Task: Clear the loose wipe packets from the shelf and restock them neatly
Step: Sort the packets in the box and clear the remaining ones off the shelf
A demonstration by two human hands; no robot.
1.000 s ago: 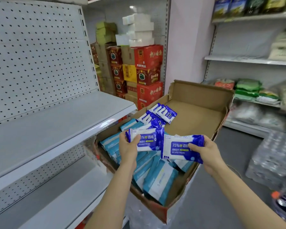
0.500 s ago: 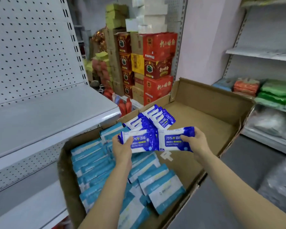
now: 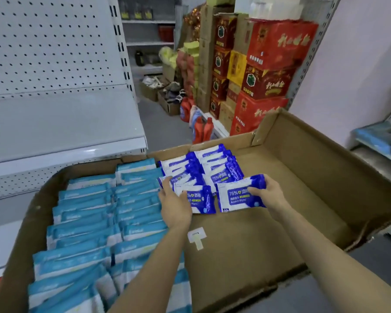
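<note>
**Head view: two wipe packets at the carton**

We see the left hand gripping a glossy blue-and-white alcohol wipe packet, the right hand gripping another, both low inside the brown cardboard carton, apparently touching its floor.

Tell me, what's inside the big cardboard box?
Inside the cardboard box: rows of light blue packets, dark blue wipe packets and a small white tag. Whatever lies beneath the packets is covered.
</note>
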